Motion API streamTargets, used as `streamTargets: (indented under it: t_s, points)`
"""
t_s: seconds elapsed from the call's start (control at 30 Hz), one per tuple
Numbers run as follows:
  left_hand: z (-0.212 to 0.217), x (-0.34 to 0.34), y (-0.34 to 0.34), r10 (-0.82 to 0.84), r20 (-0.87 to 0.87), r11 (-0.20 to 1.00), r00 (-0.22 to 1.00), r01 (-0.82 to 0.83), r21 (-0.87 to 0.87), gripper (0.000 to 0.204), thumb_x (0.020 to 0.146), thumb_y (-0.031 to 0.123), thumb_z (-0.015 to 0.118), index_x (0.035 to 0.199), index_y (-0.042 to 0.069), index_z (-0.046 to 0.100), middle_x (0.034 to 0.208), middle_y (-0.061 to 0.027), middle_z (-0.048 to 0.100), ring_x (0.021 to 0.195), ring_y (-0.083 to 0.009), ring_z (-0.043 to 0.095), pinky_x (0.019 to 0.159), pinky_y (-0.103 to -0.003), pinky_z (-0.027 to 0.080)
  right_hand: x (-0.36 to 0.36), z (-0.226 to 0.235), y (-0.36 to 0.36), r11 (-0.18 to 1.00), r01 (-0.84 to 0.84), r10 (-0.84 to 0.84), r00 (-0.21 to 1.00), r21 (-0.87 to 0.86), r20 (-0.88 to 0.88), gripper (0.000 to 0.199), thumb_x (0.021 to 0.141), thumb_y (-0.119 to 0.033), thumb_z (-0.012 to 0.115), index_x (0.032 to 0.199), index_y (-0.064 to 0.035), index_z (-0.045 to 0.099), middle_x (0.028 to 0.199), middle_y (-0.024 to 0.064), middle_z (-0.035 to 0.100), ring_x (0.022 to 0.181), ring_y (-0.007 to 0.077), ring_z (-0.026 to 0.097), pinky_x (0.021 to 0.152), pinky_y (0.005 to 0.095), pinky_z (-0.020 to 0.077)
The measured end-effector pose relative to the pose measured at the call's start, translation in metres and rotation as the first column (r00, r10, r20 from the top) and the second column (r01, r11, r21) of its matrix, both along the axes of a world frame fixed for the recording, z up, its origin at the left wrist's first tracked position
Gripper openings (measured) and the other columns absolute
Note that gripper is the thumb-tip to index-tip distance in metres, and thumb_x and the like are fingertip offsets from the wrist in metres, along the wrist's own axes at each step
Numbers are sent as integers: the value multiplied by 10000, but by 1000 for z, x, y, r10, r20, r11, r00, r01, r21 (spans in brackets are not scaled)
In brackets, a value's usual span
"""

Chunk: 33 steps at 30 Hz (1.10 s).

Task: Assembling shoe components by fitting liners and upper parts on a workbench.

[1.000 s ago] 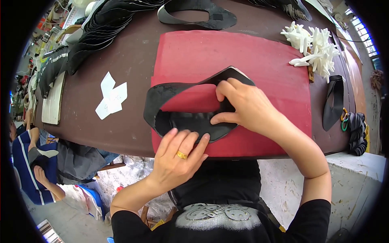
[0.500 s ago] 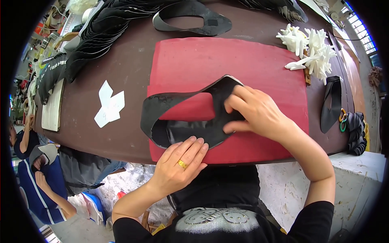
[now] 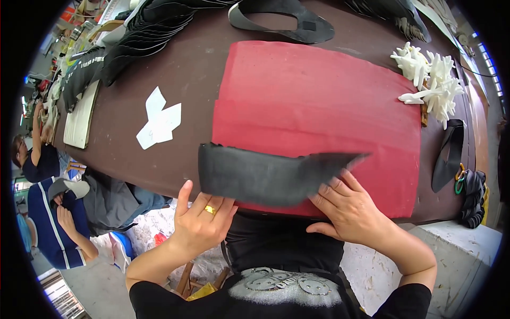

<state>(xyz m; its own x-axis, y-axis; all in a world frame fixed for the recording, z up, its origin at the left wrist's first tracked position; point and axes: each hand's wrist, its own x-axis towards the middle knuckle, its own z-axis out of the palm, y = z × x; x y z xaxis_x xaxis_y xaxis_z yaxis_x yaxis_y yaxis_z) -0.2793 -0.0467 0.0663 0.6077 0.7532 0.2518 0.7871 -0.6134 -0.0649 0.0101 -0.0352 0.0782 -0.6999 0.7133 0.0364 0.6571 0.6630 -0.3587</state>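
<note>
**Black cut piece folded flat and drawn to the near edge of the red mat**

At the moment inspected, the black cut piece (image 3: pixel 265 178) lay as a closed, elongated band across the lower centre of the frame, on the near edge of the red mat (image 3: pixel 319 106). One second before, the same piece had lain spread as an open loop in the middle of the mat, with red showing through its opening. That opening was no longer visible; the piece appeared doubled over on itself, its pointed end reaching toward centre right.

The left hand (image 3: pixel 202 223) was at the band's lower left edge, thumb raised apart, the fingers (image 3: pixel 212 204) together with their tips hidden by the material. Whether they pinched it or merely pressed from beneath could not be told. The right hand (image 3: pixel 350 212) lay palm down at the band's right end, fingers slightly spread, tips on or just under the edge; no clamping grip was evident. Earlier this hand had rested higher, on the loop's upper right part.

In my judgement the change indicated a fold or turn-over of the piece, with both hands now aligning its edges.

Elsewhere on the tabletop (image 3: pixel 186 69): white paper pieces (image 3: pixel 159 119) at centre left, stacked black cut pieces (image 3: pixel 143 37) at upper left, and white moulded parts (image 3: pixel 430 80) at upper right.
</note>
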Motion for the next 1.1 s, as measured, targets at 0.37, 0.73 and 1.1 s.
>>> streamTargets:
  t_s: [0.37,0.73,1.1]
  points:
    - [47,-4,46,-82,-210,952,974,139,271,263,788,121,658,1049,125,689,1089,0,670,1009,-163,603,966,-398,370,-35,19,10,971,91,-89,996,219,-20,537,836,-438,627,1155,-7,594,1208,118,555,1014,267,535,1005,391,388]
    - [68,65,17,-212,43,951,976,196,238,226,803,111,633,1019,56,672,1026,-42,675,945,-188,628,914,-337,435,13,83,13,739,-202,20,960,643,278,88,751,-79,569,793,-42,637,817,119,543,733,232,480,852,320,408]
    - [27,69,15,-188,-258,894,948,274,355,237,838,90,581,1009,-53,663,989,-142,658,936,-220,627,906,-299,435,4,43,5,820,-145,-81,929,554,362,263,767,-73,576,1003,28,632,984,120,545,792,221,476,842,341,402]
